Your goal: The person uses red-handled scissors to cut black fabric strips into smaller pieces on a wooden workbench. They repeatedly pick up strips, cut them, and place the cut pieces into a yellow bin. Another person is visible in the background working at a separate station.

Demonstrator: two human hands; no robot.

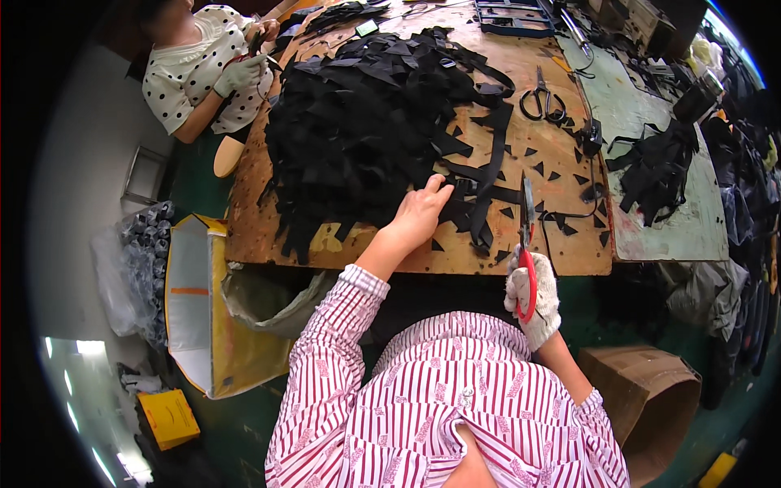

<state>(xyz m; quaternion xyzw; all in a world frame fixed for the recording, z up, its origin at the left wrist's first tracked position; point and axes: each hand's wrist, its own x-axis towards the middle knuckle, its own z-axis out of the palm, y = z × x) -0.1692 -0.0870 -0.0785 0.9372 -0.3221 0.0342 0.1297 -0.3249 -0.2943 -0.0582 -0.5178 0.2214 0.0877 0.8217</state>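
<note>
My left hand (418,215) is bare and reaches to the near right edge of a big heap of black fabric strips (358,122). Its fingers are bent onto a black strap (506,195) that leads right from the heap; the thumb is mostly hidden. A small dark buckle-like piece (466,188) lies just beyond the fingertips. My right hand (537,297) wears a white knit glove and is closed around scissors with red handles (529,286). The scissors' blades point away from me, close beside the strap's right end. Whether the strap lies between the blades I cannot tell.
Small black triangular offcuts (579,178) litter the wooden table (325,254). Another pair of scissors (542,102) lies farther back, near a blue tray (514,18). A co-worker's gloved hand (241,75) works at far left. Below stand a yellow-edged bin (213,317) and a cardboard box (639,378).
</note>
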